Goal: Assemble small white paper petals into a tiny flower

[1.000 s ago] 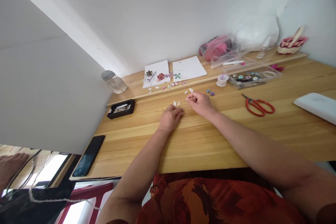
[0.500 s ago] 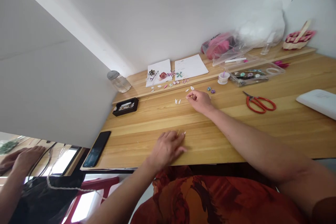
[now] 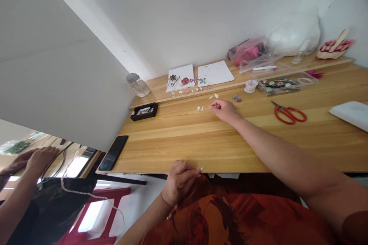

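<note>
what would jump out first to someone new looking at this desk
Probably the red-handled scissors, bright against the wooden tabletop, to the right of the right hand. The woven basket at the far right end of the raised ledge may come next. Small white slivers lie just left of that hand.

Wall [image 3: 172, 26]: plain, whitish
Partition [image 3: 57, 65]: grey, at left
Tabletop [image 3: 172, 134]: pale striped wood
Ledge [image 3: 158, 86]: wooden, raised, along the wall
Floor [image 3: 136, 203]: pale
Stool [image 3: 119, 192]: red, beside the tabletop's left end
Light: soft
</note>
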`<state>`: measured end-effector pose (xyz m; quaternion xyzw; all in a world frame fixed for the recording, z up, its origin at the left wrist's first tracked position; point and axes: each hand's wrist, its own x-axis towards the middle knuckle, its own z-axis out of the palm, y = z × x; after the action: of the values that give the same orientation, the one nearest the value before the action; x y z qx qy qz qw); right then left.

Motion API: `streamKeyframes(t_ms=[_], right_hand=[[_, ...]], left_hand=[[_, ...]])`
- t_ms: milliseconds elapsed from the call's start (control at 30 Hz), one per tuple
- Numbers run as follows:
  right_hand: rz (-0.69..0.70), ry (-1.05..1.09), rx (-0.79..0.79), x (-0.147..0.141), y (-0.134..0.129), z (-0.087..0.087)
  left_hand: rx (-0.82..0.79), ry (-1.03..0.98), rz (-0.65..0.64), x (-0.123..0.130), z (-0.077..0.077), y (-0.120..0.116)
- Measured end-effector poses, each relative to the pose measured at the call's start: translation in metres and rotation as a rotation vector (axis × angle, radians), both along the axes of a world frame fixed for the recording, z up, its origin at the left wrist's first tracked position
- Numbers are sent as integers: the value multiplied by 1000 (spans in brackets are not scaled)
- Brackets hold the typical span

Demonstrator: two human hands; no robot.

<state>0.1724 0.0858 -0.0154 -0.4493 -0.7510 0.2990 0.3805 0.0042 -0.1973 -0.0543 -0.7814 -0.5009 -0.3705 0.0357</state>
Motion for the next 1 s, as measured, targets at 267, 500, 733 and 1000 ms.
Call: streamKeyframes(t_ms=[267, 500, 733, 1000], right_hand=[[74, -27, -40, -1, 1, -2], [214, 92, -193, -5, -5, 3], [378, 497, -597, -7, -6, 4], [434, 495, -782, -2, -8, 8]], left_hand=[[-365, -536, 178, 10, 40, 28], [-628, -1280, 19, 7, 79, 147], [-905, -1263, -234, 16, 65, 195], [-964, -1062, -367, 9, 49, 192]])
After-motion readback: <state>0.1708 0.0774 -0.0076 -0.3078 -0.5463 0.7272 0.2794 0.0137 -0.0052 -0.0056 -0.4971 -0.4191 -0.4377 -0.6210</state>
